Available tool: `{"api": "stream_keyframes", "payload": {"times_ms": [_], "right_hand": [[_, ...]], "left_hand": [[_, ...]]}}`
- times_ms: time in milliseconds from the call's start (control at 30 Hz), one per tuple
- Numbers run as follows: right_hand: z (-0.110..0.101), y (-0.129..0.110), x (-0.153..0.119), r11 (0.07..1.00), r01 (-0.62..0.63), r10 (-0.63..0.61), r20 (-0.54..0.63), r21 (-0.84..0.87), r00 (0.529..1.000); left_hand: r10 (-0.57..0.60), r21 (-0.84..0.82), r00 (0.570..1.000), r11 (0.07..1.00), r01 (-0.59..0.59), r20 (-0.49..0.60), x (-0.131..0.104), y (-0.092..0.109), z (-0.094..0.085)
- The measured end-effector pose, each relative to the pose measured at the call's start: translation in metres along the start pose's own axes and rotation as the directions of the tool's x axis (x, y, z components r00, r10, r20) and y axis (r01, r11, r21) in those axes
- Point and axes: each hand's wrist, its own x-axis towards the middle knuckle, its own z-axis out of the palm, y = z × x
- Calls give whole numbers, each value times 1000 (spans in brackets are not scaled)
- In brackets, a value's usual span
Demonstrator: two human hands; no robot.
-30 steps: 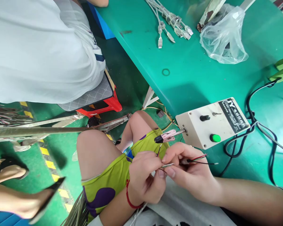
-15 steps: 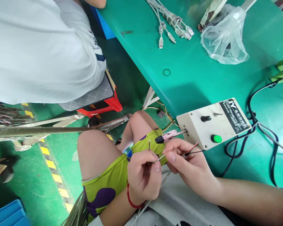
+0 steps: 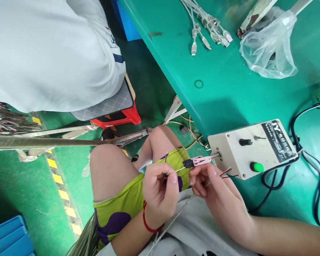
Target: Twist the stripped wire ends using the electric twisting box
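One wire [image 3: 179, 170] runs from the left hand [image 3: 160, 192] to the pink clip [image 3: 201, 160].

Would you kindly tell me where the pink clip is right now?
In the head view, the pink clip is right of centre, on the rod projecting from the white box, just above the right hand.

A thin pale wire [image 3: 179, 170] meets the black-tipped pink clip [image 3: 202, 161].

A clear plastic bag [image 3: 272, 48] lies on the green table [image 3: 216, 73] — a red stool [image 3: 132, 115] stands nearer the floor tape [image 3: 61, 186].
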Motion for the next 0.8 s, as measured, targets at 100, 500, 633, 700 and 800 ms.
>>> {"api": "stream_keyframes", "payload": {"times_ms": [100, 500, 633, 700, 800], "right_hand": [[0, 0, 2, 1000, -21, 22, 22, -11, 1000], [7, -11, 8, 963, -89, 98, -20, 252, 995], [7, -10, 7, 950, -127, 132, 1, 286, 991], [8, -9, 6, 945, -144, 144, 20, 295, 989], [9, -9, 6, 940, -154, 144, 57, 305, 988]], "left_hand": [[-31, -41, 1000, 999, 31, -2, 3, -1, 3], [-107, -57, 993, 992, 109, 40, 4, -6, 7], [-100, -65, 994, 992, 103, 51, 5, -7, 8], [-108, -62, 993, 992, 111, 49, 5, -7, 8], [-118, -63, 992, 991, 121, 50, 6, -7, 8]]}}
